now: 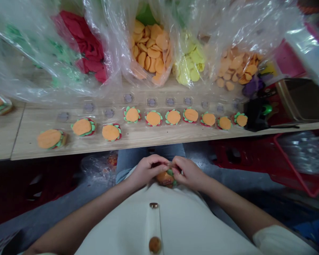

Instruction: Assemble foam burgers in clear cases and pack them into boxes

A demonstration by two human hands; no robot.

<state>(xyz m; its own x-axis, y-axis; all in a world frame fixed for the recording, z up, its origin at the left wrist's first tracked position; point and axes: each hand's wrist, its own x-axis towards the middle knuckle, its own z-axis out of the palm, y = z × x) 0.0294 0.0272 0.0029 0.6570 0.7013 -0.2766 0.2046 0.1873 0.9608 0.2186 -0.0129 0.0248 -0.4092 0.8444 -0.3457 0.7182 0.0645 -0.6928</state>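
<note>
Close to my body, over my lap, a toy hamburger [164, 179] with an orange bun and green leaf edge sits between my two hands. It seems to be in a small clear plastic box, though my fingers hide much of it. My left hand [146, 169] pinches the box at its far edge, thumb and forefinger together. From the other side my right hand [190, 173] grips the same edge with bent fingers, the fingertips of both hands almost meeting. In front of them, along the table edge, several toy hamburgers [111, 132] stand in a row in open clear boxes.
Clear plastic bags of orange foam discs [153, 49], yellow-green pieces [191, 63] and red pieces [89, 42] line the back of the wooden table [149, 136]. A black tape dispenser [255, 113] stands at the right end. Below right is a red crate [295, 166].
</note>
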